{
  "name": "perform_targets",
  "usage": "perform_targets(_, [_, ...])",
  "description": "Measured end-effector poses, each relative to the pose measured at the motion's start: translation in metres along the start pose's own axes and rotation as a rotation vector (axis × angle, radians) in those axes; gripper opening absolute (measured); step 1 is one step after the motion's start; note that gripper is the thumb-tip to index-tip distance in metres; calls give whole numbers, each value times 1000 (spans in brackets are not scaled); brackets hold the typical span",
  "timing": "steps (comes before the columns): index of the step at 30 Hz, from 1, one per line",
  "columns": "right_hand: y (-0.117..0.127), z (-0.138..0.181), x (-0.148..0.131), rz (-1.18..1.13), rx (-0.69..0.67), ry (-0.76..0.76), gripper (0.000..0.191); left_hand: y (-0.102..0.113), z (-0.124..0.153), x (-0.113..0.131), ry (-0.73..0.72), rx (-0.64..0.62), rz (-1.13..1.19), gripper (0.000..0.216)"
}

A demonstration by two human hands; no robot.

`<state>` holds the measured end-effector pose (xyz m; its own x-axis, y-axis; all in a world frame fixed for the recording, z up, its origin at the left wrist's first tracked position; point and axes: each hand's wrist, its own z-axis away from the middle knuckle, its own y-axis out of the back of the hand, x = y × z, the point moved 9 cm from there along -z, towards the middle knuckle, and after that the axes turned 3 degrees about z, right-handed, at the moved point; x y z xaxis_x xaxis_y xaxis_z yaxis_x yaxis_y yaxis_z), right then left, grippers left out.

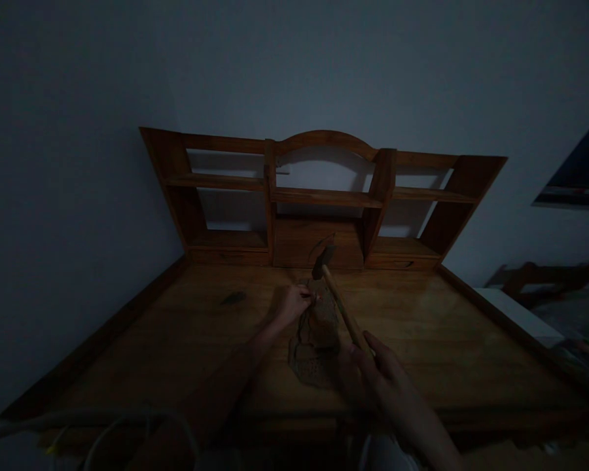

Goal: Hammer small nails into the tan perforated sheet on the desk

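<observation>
My right hand [379,366] is wrapped round the wooden handle of a hammer [346,314], whose dark head is raised at the far end of a brown, rough-looking block [324,327]. The fingers of my left hand [297,302] are pinched together at that block's far part. Whatever sits between the fingertips is too small and dark to make out. Beneath the block lies a flat, uneven-edged brown piece [307,366], perhaps cardboard, resting on the wooden desk [422,327].
A wooden shelf unit [324,196] with several compartments stands along the desk's back edge. A dark spot [233,298] marks the desktop at left. Raised wooden edges run along both sides. Pale cables [103,418] hang at the lower left; a chair [550,278] stands at right.
</observation>
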<state>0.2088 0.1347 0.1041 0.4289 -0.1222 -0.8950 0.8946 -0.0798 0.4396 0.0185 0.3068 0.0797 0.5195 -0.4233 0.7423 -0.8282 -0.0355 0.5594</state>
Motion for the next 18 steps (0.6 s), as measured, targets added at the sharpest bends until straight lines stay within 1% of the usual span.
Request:
perform_targets(3, [-12,-1,-6,81,-108,86,64,-3,-1,-5,7,-10,53,17])
perform_targets(5, [-15,0,-9,93,-139,106,61,-6,-2,-7,4,-23,86,19])
perform_targets(8, [-10,0,-10,92,-78,87,63,-6,-2,-11,33,-14,84,20])
perform_targets(11, [-4,2,-7,71,-23,50,69,-5,-1,-16,81,5,71,21])
perform_targets(14, [-6,3,-2,58,-23,10,72,-5,-2,-17,82,13,75,19])
perform_targets(18, [-15,2,-5,55,-76,56,61,-9,-4,-14,47,-14,86,20])
